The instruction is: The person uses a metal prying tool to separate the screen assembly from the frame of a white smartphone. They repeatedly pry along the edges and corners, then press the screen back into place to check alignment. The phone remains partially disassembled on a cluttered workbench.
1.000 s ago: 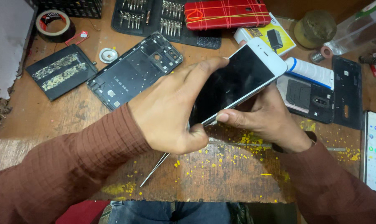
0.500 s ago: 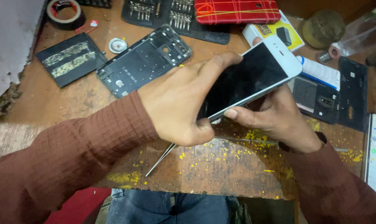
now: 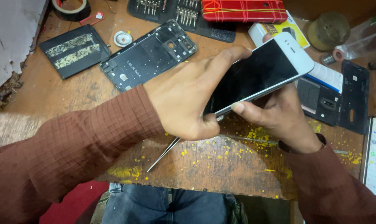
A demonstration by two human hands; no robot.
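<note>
Over the scuffed wooden desk (image 3: 71, 103) both hands, left (image 3: 183, 99) and right (image 3: 279, 116), grip a slim white glass-fronted phone (image 3: 258, 74) by its edges, tilted up; feels light, stiff, slippery, probably fragile.

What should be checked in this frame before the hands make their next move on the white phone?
1. Left hand grips white phone: ok.
2. Right hand supports phone from below: ok.
3. Phone held tilted above wooden bench, not resting on it: ok.
4. Thin metal tool pokes out beneath left hand; whether its tip is in the seam: cannot tell.
5. Screen free of cracks: cannot tell.
6. Black frame lies apart from both hands: ok.
</note>
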